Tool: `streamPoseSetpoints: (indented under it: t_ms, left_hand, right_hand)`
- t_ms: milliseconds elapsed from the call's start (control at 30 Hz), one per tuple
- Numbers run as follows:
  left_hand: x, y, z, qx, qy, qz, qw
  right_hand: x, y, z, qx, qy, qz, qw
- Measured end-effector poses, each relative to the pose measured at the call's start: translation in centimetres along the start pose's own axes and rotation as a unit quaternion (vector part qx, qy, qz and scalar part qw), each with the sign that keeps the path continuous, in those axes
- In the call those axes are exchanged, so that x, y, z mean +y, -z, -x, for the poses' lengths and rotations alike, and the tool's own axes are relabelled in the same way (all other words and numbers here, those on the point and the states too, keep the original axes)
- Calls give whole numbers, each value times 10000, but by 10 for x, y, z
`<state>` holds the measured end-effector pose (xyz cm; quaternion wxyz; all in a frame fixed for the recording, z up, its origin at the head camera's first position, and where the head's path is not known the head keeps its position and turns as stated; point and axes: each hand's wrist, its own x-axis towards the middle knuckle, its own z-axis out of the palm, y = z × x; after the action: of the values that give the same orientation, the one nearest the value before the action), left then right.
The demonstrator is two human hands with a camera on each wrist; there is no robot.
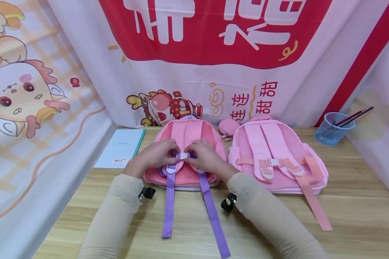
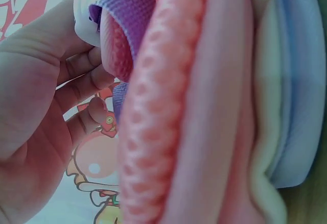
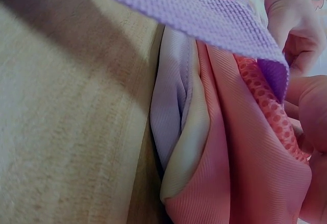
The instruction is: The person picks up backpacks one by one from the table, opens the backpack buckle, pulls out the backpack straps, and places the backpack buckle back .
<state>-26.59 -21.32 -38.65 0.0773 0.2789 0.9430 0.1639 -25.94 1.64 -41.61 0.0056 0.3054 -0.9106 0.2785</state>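
Note:
A pink backpack (image 1: pixel 188 135) with purple webbing lies back side up on the table. At the middle of its shoulder straps is a small white chest-strap buckle (image 1: pixel 182 155). My left hand (image 1: pixel 159 153) pinches the buckle's left end between thumb and fingers. From the other side my right hand (image 1: pixel 205 156) pinches its right end, the two hands facing each other. Two purple strap tails (image 1: pixel 169 208) hang toward the table's front. In the left wrist view, the left fingers (image 2: pixel 82 81) curl behind the strap; the pink mesh edge (image 2: pixel 158 101) fills the middle. The buckle is hidden in the right wrist view.
To the right lies a second pink backpack (image 1: pixel 282 154) with peach straps. A round pink pouch (image 1: pixel 229 127) sits between the bags. A light blue notebook (image 1: pixel 118 147) lies at left. At the back right stands a blue mesh cup (image 1: pixel 334 131) holding pencils. A printed cloth (image 1: pixel 194 79) hangs behind.

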Motion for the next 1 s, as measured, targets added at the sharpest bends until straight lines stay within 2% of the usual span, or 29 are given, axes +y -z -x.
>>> streamPoseSetpoints:
  t_ms: [267, 500, 733, 1000]
  left_hand:
    - [4, 6, 0, -20, 14, -26, 10000]
    - [4, 8, 0, -35, 34, 60, 10000]
    - [5, 10, 1, -141, 79, 149, 9998]
    - [1, 10, 1, -219, 173, 513, 9983]
  right_hand:
    - [1, 1, -2, 48, 195, 180, 9996]
    - [3, 1, -3, 29, 163, 2, 9999]
    - [3, 3, -2, 122, 341, -5, 9993]
    - [4, 3, -2, 161, 320, -217, 9991]
